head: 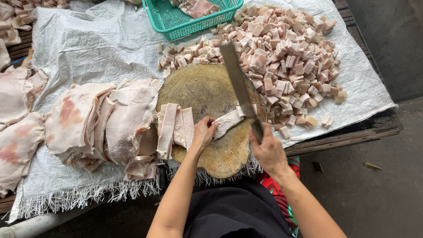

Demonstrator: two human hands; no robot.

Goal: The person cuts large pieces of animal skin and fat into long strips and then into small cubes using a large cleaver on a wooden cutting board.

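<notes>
My left hand (203, 133) presses down on a pale strip of pork fat (228, 123) lying on a round wooden chopping block (207, 90). My right hand (267, 147) grips the handle of a long cleaver (238, 80), whose blade rests across the strip's right end. Several more cut strips (175, 127) lie at the block's left side, just left of my left hand.
A big heap of small fat cubes (286, 57) covers the white woven sheet (97, 39) right of the block. Large slabs of pork skin (101, 119) are stacked to the left. A green plastic basket (176, 20) stands at the back. The table edge and concrete floor (379, 185) lie right.
</notes>
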